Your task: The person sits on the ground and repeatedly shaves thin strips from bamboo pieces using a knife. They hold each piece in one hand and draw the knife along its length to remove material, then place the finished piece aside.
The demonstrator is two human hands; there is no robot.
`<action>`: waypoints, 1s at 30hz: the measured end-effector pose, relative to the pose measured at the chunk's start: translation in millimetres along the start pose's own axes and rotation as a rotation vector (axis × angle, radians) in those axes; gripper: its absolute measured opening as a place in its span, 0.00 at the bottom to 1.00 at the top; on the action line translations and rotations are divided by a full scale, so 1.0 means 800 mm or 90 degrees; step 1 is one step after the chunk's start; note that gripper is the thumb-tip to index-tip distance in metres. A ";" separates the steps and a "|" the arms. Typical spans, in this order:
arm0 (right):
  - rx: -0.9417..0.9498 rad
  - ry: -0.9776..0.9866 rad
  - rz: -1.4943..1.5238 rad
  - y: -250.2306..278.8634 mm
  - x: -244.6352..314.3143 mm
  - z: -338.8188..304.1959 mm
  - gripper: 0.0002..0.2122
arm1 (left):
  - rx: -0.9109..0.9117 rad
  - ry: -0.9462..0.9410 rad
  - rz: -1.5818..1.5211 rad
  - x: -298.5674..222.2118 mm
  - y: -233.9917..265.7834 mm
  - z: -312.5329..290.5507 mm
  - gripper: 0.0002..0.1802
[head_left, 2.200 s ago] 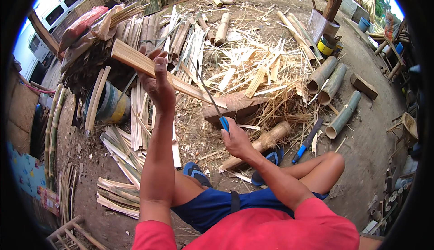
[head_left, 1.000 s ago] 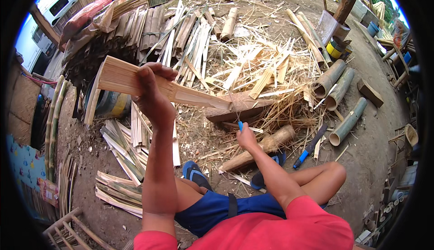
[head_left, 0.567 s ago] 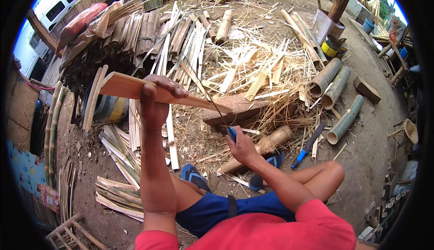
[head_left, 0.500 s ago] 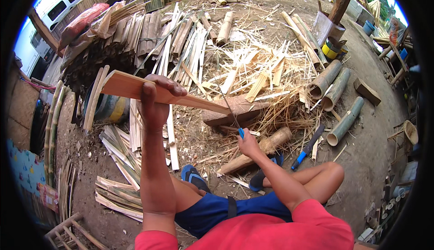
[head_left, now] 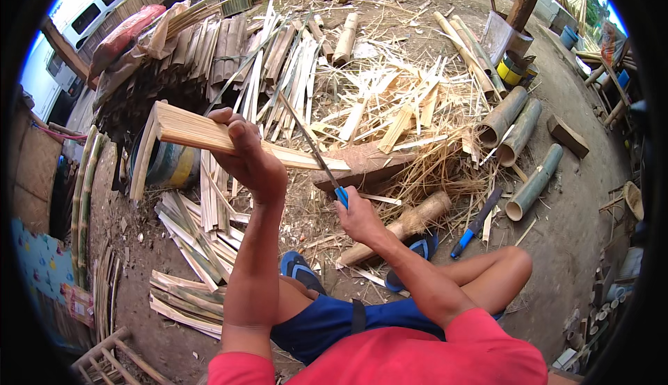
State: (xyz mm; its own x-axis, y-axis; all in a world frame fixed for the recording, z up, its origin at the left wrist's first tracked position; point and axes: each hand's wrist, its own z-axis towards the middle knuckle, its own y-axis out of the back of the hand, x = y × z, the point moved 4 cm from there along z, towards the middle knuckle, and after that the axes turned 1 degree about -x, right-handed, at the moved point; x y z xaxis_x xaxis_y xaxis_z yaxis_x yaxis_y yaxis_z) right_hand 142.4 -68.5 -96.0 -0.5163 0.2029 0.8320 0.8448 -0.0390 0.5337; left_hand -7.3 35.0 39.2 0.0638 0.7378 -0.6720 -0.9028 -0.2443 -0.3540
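A long split bamboo slat (head_left: 189, 127) slants down from the left, gripped around its middle by my left hand (head_left: 252, 156). Its lower end is at the wooden block (head_left: 379, 164); whether it touches the block I cannot tell. My right hand (head_left: 362, 216) is closed around the blue handle of a long knife (head_left: 306, 133). The blade points up and to the left, crossing the slat near its lower end. Another knife in a dark sheath, blue-handled (head_left: 476, 223), lies on the ground to the right. Beside my right hand lies a round log (head_left: 407, 228).
Bamboo shavings (head_left: 400, 99) cover the ground beyond the block. Stacked split bamboo (head_left: 226, 51) stands at the far left, and cut slats (head_left: 184, 298) lie near my left leg. Several bamboo tubes (head_left: 534, 182) are at the right. A striped bucket (head_left: 182, 166) sits behind the slat.
My left hand has turned over, rolling the slat so its layered face shows. My right hand has shifted left with the knife, and the blade leans further left across the slat.
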 end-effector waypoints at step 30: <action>-0.031 0.131 0.080 -0.006 -0.037 -0.001 0.11 | 0.008 0.126 -0.031 0.013 -0.003 0.012 0.22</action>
State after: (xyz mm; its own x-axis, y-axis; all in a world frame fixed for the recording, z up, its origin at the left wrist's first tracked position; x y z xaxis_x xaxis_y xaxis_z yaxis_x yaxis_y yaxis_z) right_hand 153.2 -75.3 -123.2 -0.4300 -0.0095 0.9028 0.8987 -0.1001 0.4270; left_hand -8.4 49.0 39.3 0.1880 0.6106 -0.7693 -0.9017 -0.2033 -0.3817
